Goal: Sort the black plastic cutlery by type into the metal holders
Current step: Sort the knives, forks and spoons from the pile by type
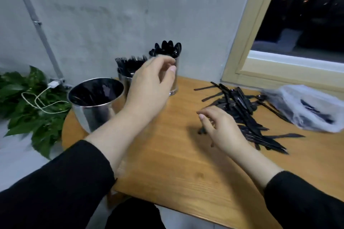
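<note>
Three metal holders stand at the back left of the wooden table [167,163]. The wide holder [89,115] has dark pieces inside, the middle holder [123,78] is full of forks [128,63], and the tall holder [176,82] is full of spoons [167,48]. My left hand [150,87] hovers in front of the fork and spoon holders with loosely curled fingers and holds nothing. My right hand [221,130] is low over the table at the near edge of the loose cutlery pile [242,109]. It grips a blurred black piece [202,131] of unclear type.
A clear plastic bag [307,106] with more black cutlery lies at the right. A leafy plant [28,102] and a white charger cable [44,96] sit left of the table. A wooden window frame [240,57] rises behind the pile.
</note>
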`<action>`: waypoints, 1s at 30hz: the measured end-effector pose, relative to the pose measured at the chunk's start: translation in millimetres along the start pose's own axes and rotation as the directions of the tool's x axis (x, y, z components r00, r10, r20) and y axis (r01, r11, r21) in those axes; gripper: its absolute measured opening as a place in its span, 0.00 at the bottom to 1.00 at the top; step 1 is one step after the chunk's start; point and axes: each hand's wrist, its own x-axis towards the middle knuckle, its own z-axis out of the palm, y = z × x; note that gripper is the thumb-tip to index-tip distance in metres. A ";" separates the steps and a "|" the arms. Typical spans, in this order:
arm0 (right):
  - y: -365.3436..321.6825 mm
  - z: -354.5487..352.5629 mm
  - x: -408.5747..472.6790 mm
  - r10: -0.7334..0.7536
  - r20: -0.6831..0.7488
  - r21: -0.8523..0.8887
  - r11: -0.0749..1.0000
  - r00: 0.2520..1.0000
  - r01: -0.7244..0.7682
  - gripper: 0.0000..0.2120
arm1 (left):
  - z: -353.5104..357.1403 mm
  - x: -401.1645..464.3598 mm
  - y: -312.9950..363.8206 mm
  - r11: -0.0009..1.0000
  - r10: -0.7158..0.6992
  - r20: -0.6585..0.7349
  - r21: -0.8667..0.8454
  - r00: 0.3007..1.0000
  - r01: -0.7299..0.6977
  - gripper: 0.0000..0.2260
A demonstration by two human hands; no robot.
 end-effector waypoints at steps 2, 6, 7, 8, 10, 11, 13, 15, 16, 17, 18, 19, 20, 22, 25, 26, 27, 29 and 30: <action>51.9 -8.2 -43.9 0.069 -0.009 -0.120 0.990 0.998 -0.069 0.11 | 49.8 -24.8 -0.2 0.998 -0.013 0.165 0.055 0.986 0.004 0.11; 122.2 -31.5 -106.1 0.295 -0.141 -0.237 0.917 0.945 -0.321 0.15 | 139.5 -92.0 -10.1 0.970 -0.215 0.566 0.215 0.796 0.109 0.22; 131.2 -36.8 -113.2 0.343 -0.160 -0.247 0.894 0.926 -0.374 0.18 | 157.2 -105.7 -11.9 0.959 -0.236 0.616 0.274 0.752 0.076 0.26; 138.3 -40.2 -116.7 0.385 -0.165 -0.248 0.875 0.908 -0.416 0.21 | 172.2 -116.6 -12.0 0.941 -0.242 0.634 0.337 0.734 0.019 0.28; 146.4 -41.6 -118.2 0.431 -0.150 -0.245 0.856 0.890 -0.455 0.27 | 193.8 -126.4 -8.6 0.906 -0.233 0.628 0.418 0.742 -0.069 0.30; 148.3 -39.6 -117.6 0.441 -0.142 -0.259 0.848 0.886 -0.463 0.28 | 201.6 -126.9 -5.9 0.897 -0.227 0.624 0.433 0.748 -0.089 0.30; 147.9 -34.9 -114.9 0.460 -0.135 -0.296 0.826 0.878 -0.479 0.27 | 213.9 -127.6 -1.1 0.886 -0.208 0.621 0.446 0.756 -0.122 0.27; 147.9 -33.3 -113.7 0.464 -0.158 -0.283 0.824 0.872 -0.490 0.22 | 222.6 -128.7 0.1 0.882 -0.158 0.628 0.437 0.762 -0.177 0.22; 149.1 -33.6 -114.1 0.451 -0.176 -0.264 0.835 0.875 -0.483 0.19 | 225.3 -129.2 -0.5 0.884 -0.129 0.629 0.423 0.767 -0.199 0.21; 150.9 -34.2 -115.2 0.431 -0.190 -0.249 0.848 0.882 -0.468 0.16 | 226.8 -130.2 -1.3 0.888 -0.097 0.625 0.406 0.775 -0.217 0.20; 153.0 -34.8 -116.3 0.409 -0.195 -0.239 0.862 0.892 -0.447 0.14 | 227.6 -131.3 -1.7 0.892 -0.069 0.614 0.392 0.786 -0.228 0.20; 155.0 -35.0 -117.5 0.387 -0.195 -0.232 0.875 0.901 -0.425 0.12 | 227.8 -131.8 -2.1 0.893 -0.045 0.594 0.384 0.803 -0.233 0.19; 157.1 -34.7 -118.6 0.366 -0.195 -0.228 0.885 0.910 -0.405 0.11 | 226.7 -132.4 -1.9 0.892 -0.027 0.566 0.386 0.824 -0.235 0.19; 159.1 -34.7 -120.0 0.337 -0.188 -0.237 0.896 0.923 -0.375 0.10 | 224.0 -133.5 1.0 0.887 0.009 0.491 0.398 0.871 -0.234 0.19; 156.2 -35.6 -120.7 0.293 -0.192 -0.260 0.905 0.937 -0.336 0.08 | 220.3 -136.6 6.6 0.878 0.091 0.465 0.380 0.881 -0.291 0.22; 154.5 -36.1 -120.6 0.276 -0.204 -0.263 0.909 0.939 -0.324 0.08 | 220.2 -138.3 7.1 0.873 0.123 0.473 0.367 0.872 -0.322 0.22; 152.6 -36.6 -120.7 0.263 -0.215 -0.267 0.911 0.941 -0.315 0.08 | 219.5 -139.7 7.1 0.869 0.147 0.481 0.355 0.865 -0.345 0.22; 148.9 -37.9 -121.7 0.250 -0.252 -0.270 0.909 0.935 -0.316 0.07 | 218.1 -140.8 7.4 0.870 0.177 0.470 0.335 0.865 -0.361 0.23; 147.6 -39.0 -122.7 0.244 -0.291 -0.266 0.908 0.925 -0.323 0.07 | 217.3 -141.5 7.9 0.872 0.195 0.453 0.326 0.870 -0.365 0.24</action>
